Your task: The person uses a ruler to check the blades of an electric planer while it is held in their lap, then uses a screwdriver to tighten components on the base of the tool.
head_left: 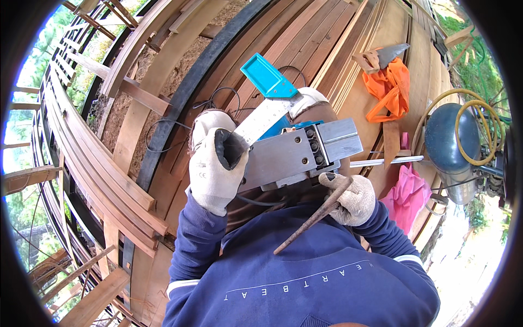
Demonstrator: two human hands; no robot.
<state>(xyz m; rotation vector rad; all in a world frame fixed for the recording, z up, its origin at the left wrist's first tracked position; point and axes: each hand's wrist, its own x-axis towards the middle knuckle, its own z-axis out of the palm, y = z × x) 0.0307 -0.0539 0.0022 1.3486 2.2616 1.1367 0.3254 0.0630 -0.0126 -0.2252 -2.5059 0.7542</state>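
An electric planer (272,158) lies sole up across my lap, its cutter block (314,146) exposed. Above it stretches a try square with a teal handle (269,76) and a steel blade (267,120). My left hand (212,171), in a pale glove with a dark palm, is closed on the free end of the blade. My right hand (354,200), also gloved, grips a rusty tapered rod (313,218) that slants down toward my chest. Its fingers are beside the planer's lower right edge.
Long wooden planks (305,32) run beneath and beyond me. A handsaw (389,53) rests by an orange cloth (389,90) on the right. Pink cloth (408,196) lies nearer, beside a dark blue tank (452,131) with a yellow hose (463,147). Black cable (223,90) loops behind the planer.
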